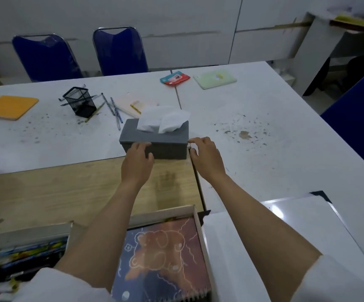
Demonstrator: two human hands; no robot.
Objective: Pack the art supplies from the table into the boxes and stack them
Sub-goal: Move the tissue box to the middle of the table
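The bench [264,118] is white, with a wooden section nearest the person. On that section, close in, sit two open boxes: the right box [200,227] holds a spiral sketchbook [161,258], the left box [24,231] holds pens and markers. Further out sits a grey tissue box [155,140] with white tissue [161,119] sticking up from its slot. It straddles the edge between the wood and the white top.

The left hand [136,162] curls its fingers onto the tissue box's near left edge, touching it. The right hand [206,158] hovers just beside the right end, fingers loosely bent, not clearly in contact.

The tissue box looks light and stiff-sided; a two-handed grip on its short ends should lift it, keeping clear of the soft tissue.

Beyond lie a mesh cup [79,102] tipped over and loose pencils [113,107].
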